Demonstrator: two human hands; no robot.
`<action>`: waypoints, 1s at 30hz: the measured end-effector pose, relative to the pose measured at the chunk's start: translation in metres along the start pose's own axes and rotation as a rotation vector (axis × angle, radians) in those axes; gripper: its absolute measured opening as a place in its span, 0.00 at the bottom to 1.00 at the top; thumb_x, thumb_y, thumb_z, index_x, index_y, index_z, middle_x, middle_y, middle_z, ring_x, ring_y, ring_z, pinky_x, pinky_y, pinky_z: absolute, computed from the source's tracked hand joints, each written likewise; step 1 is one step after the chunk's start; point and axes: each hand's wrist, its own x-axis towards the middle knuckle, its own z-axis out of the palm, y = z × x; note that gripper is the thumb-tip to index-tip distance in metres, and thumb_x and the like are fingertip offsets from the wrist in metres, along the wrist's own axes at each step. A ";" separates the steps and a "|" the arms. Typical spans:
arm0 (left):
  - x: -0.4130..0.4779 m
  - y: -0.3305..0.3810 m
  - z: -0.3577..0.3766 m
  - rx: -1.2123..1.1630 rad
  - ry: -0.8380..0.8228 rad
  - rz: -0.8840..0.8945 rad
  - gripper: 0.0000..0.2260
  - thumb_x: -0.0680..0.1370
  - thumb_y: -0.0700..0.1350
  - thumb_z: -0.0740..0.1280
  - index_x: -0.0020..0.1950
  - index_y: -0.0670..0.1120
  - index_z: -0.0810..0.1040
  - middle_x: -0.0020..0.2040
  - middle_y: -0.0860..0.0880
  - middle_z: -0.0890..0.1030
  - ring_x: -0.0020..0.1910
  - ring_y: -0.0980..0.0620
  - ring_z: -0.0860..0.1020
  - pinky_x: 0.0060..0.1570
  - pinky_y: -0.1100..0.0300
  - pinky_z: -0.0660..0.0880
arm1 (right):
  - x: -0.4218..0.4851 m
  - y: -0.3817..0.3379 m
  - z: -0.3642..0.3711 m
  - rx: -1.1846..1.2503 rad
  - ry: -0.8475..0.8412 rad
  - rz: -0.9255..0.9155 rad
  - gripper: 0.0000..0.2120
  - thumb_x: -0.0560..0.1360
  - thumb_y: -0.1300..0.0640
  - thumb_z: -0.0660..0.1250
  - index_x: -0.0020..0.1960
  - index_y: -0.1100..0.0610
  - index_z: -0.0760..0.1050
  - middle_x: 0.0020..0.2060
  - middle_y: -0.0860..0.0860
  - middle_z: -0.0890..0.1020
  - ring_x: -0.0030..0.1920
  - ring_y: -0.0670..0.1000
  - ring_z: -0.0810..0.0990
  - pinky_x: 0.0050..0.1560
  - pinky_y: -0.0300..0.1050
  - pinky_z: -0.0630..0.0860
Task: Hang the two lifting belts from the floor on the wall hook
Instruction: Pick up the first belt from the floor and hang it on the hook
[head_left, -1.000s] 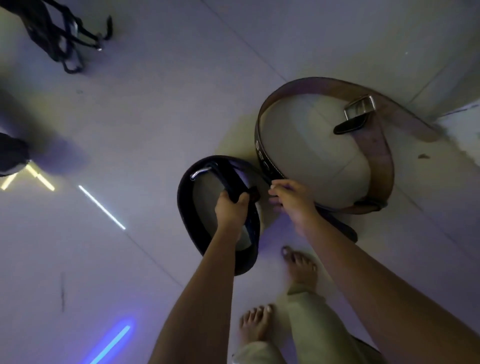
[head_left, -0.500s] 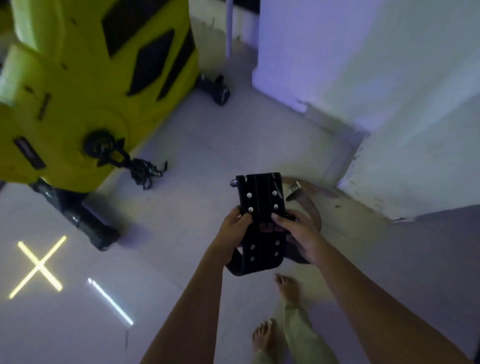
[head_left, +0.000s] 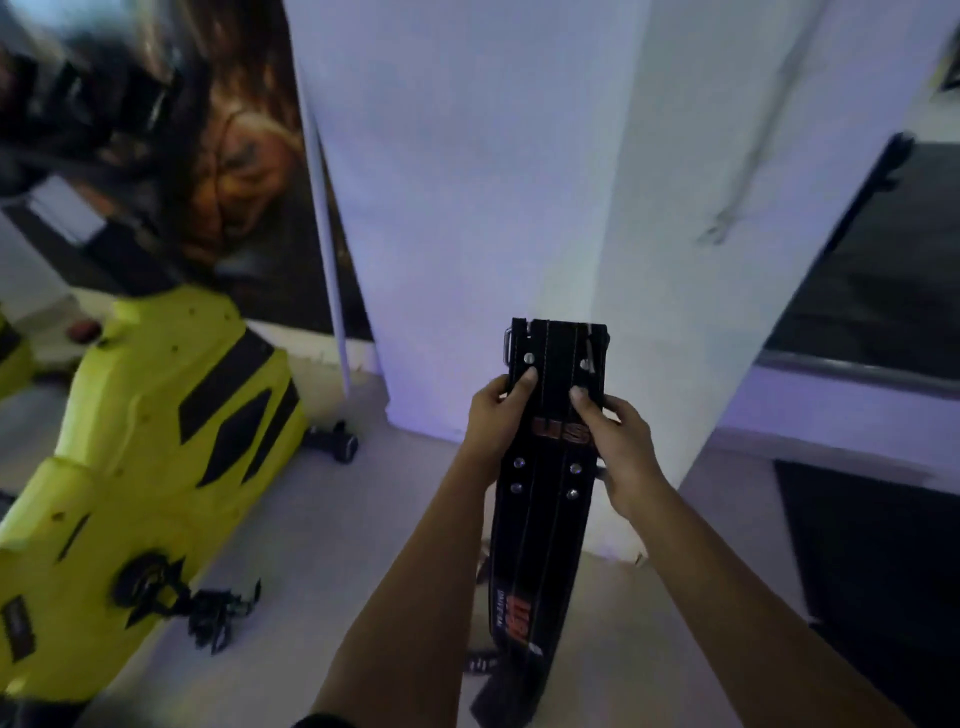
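Note:
A black lifting belt (head_left: 545, 499) with silver rivets and orange lettering hangs lengthwise in front of me, its buckle end up. My left hand (head_left: 496, 410) grips its left edge near the top. My right hand (head_left: 613, 431) grips its right edge at the same height. Both thumbs press on the belt's face. It is held up before a white pillar (head_left: 519, 182). A small hook-like fitting (head_left: 719, 228) shows on the pillar's right face, blurred. The brown belt is out of view.
A yellow-green machine (head_left: 145, 467) with black panels stands at the left, with a black strap and clip (head_left: 218, 613) hanging from it. A white pole (head_left: 327, 234) leans beside the pillar. A dark mat (head_left: 878, 571) lies at the right on the pale floor.
I have risen from the floor with the black belt. It went from a coil on the floor to hanging straight in both hands, raised toward the pillar. The brown belt left the view.

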 end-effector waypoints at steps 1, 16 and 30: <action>0.001 0.011 0.019 -0.004 -0.027 0.018 0.10 0.78 0.49 0.65 0.47 0.43 0.81 0.42 0.45 0.84 0.39 0.51 0.83 0.43 0.58 0.80 | -0.005 -0.015 -0.013 0.015 0.009 -0.019 0.19 0.69 0.49 0.73 0.56 0.55 0.76 0.52 0.54 0.83 0.50 0.54 0.83 0.53 0.54 0.79; -0.001 0.202 0.218 -0.071 -0.230 0.573 0.12 0.77 0.48 0.66 0.54 0.41 0.80 0.47 0.46 0.85 0.46 0.50 0.84 0.44 0.58 0.80 | 0.002 -0.271 -0.154 0.233 0.092 -0.577 0.30 0.62 0.49 0.78 0.60 0.60 0.76 0.51 0.56 0.83 0.46 0.53 0.85 0.44 0.49 0.83; 0.010 0.246 0.267 0.004 -0.407 0.713 0.15 0.79 0.48 0.62 0.63 0.44 0.75 0.54 0.46 0.83 0.51 0.51 0.83 0.44 0.65 0.79 | -0.015 -0.369 -0.167 0.365 0.194 -0.729 0.15 0.72 0.52 0.71 0.55 0.58 0.78 0.53 0.55 0.83 0.56 0.57 0.81 0.58 0.57 0.78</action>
